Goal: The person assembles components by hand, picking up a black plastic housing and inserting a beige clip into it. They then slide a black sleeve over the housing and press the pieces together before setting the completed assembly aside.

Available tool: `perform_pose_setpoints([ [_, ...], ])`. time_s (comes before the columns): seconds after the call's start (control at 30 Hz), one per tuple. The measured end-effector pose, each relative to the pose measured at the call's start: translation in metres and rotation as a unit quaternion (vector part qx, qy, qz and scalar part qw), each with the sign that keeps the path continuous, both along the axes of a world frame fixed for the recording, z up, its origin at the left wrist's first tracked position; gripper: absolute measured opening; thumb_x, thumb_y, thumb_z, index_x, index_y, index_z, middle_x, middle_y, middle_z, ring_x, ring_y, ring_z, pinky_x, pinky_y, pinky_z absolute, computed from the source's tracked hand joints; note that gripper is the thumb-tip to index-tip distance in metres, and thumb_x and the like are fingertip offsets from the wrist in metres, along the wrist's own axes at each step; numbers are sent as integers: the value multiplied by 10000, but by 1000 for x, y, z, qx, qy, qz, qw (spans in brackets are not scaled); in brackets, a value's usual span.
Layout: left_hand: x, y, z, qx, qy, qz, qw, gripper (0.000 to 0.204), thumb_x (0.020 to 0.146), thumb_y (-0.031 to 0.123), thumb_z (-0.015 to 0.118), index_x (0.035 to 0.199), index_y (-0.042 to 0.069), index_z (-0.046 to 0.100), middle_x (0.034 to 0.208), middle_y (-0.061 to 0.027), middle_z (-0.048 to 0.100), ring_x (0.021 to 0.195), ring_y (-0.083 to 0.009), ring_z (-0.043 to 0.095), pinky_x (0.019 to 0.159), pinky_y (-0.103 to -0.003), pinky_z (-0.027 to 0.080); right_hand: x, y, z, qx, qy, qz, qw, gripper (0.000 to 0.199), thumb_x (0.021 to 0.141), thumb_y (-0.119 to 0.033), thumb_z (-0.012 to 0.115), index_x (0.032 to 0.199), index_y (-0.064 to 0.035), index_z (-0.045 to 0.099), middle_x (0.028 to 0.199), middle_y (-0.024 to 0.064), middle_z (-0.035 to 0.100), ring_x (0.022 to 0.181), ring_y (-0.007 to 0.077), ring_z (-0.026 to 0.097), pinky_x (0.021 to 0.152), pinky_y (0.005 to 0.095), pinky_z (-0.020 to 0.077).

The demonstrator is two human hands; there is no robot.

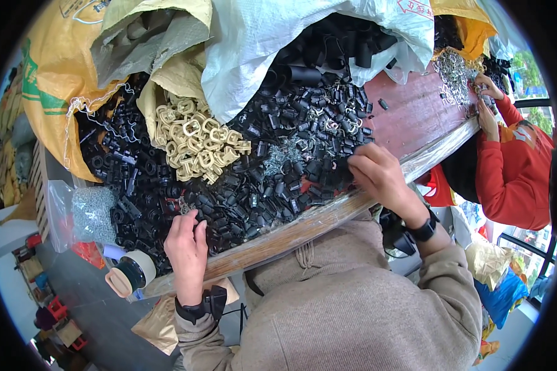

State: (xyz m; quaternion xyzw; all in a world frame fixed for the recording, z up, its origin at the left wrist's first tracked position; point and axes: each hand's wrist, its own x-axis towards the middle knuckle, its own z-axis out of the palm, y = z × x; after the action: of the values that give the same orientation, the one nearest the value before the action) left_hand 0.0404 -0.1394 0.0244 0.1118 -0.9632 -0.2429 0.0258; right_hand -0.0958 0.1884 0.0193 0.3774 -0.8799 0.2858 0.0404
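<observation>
My left hand (187,248) rests at the near edge of a heap of small black plastic parts (254,207), its fingers bent together over the heap. Whatever lies under those fingertips is too small to make out. Farther right, my right hand (380,176) is closed in a pinch above the heap's right end, and its fingers hide what they hold. Small silvery metal pieces (284,156) lie among the black parts between the hands. Beyond my left hand, cream-coloured plastic buckle-like pieces (198,139) spill from a woven sack (170,80).
A wooden edge (291,229) runs along the table's near side. A jar-like roll (131,273) and a clear bag of small metal pieces (94,213) stand at the left corner. A white sack (247,55) lies behind. At right, a person in red (517,167) handles metal pieces.
</observation>
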Motion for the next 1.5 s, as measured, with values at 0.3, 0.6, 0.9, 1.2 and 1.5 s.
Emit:
perform_pose_setpoints([
  [0.3,-4,2,7,92,11,48,995,173,761,-26,517,930,-16,551,736,-112,529,602,-204,521,558,-269,428,-21,-14,-23,80,-83,-22,993,100,743,-95,547,826,-42,531,751,113,463,675,305,515,551,372,408],
  [0.6,-1,-3,22,94,-15,-84,992,273,724,-108,454,964,-19,552,946,-154,559,797,-243,567,678,-268,440,-23,-14,-20,-53,-158,-62,984,83,730,-61,567,791,-5,556,684,108,493,589,250,521,529,314,411],
  [0.9,0,-2,26,103,-65,-87,989,277,679,-55,529,954,-34,550,983,-161,531,821,-280,548,701,-271,433,-18,-7,-25,-143,-241,-111,954,74,732,-46,573,774,15,582,617,85,491,569,145,491,509,263,377],
  [1.2,11,-2,17,47,28,8,998,274,663,-34,566,936,-18,543,967,-116,501,840,-212,523,716,-286,430,-16,-9,-23,-117,-152,-108,975,81,752,-43,560,787,26,535,639,93,495,599,142,501,548,258,389],
  [1.5,-15,5,15,719,47,159,675,408,685,-82,534,1075,14,466,984,-61,514,862,-149,519,711,-250,457,-8,-10,-25,-180,-261,-100,943,108,833,-105,510,815,2,501,649,-8,446,584,77,421,516,228,348],
])
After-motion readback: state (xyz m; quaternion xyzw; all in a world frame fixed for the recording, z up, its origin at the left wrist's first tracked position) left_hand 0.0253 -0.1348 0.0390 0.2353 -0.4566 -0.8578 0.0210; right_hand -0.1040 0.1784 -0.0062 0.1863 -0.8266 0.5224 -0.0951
